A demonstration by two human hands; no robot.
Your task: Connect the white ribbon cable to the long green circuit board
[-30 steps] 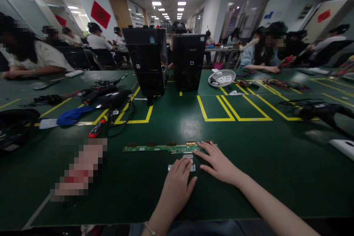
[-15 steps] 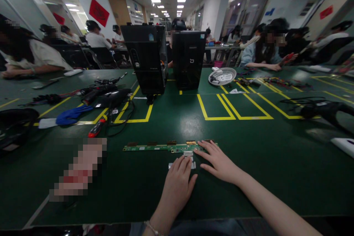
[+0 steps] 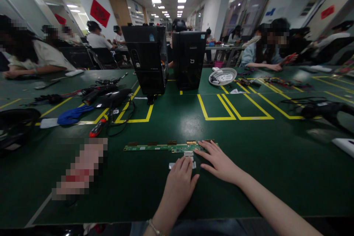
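The work in hand, as far as it could be judged, was steadying a long green circuit board (image 3: 149, 148) with one hand while the other dealt with a pale flat strip (image 3: 189, 153) at its near edge. The board lay crosswise on the green tabletop (image 3: 235, 199), in front of the person, with copper-brown tabs (image 3: 191, 142) along its far side. The right hand (image 3: 218, 160) was spread flat, its fingers well parted, the foremost resting over the board's right end and gripping nothing. The left hand (image 3: 178, 182) lay palm down with fingers close together and thumb held apart; the fingertips covered part of the strip and a silvery piece (image 3: 172, 166) beneath, without closing around either. Whether the strip was seated in the board could not be told; any further handling there seemed to call for light, even pressure and a still board. Little writing could be read: small white labels on the board were too tiny, the right computer tower (image 3: 190, 62) bore a pale emblem and a faint line of lettering, the left tower (image 3: 148, 59) a bluish sticker, and the red paper (image 3: 100, 13) behind carried dark, illegible marks
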